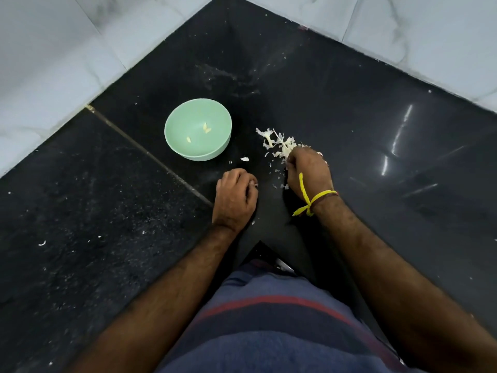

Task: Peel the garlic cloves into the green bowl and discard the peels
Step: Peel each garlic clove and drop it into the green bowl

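- the right hand [308, 168], right of the frame's centre, is curled knuckles-up at the lower right edge of the peel pile [277, 144]; its fingers are tucked under and reach into the scraps, but whether they actually pinch anything cannot be told.
- a yellow thread [313, 196] is tied round the right wrist, its loose ends hanging toward the lower left.
- the left hand [235, 196], just left of centre, is clenched, with a small pale bit [255, 185] showing at its fingertips; it looks pinched there, though it is too small to name.
- one loose pale piece [244, 159] lies on the dark table [376, 130] between the left hand and the bowl.
- the green bowl [176, 135] stands upright, upper left of both hands and apart from them, with a few peeled garlic cloves [206, 127] inside.
- tiny white flecks are scattered across the table, more of them near the pile.
- pale marbled wall tiles [53, 49] fill the upper corners of the frame.
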`<state>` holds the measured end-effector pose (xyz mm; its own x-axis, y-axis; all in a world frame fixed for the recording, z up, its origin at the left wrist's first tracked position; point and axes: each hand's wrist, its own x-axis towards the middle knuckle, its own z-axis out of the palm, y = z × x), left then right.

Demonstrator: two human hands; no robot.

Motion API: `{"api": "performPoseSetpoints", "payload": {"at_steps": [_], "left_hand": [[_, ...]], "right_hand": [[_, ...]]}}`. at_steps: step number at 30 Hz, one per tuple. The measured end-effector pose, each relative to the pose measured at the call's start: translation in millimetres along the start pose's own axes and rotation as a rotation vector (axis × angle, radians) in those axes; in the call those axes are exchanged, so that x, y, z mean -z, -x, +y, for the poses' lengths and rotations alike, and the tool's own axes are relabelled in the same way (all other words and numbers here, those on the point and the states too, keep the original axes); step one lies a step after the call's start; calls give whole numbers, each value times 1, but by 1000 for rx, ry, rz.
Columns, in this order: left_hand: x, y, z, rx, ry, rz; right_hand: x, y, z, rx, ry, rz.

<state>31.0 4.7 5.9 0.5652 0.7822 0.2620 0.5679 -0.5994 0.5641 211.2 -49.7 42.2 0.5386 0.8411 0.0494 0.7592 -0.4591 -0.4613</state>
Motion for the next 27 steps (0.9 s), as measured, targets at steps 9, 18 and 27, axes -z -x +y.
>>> {"api": "performPoseSetpoints", "payload": {"at_steps": [9,18,27], "left_hand": [[-2,2,-2,20,23,26],[4,19,0,59,70,125],[1,22,-4,-7,65,44]], "right_hand": [[14,30,-15,-301,-756,-32],[21,56,-9,-425,-903,-189],[13,54,-11,-299,-535,-343]]}}
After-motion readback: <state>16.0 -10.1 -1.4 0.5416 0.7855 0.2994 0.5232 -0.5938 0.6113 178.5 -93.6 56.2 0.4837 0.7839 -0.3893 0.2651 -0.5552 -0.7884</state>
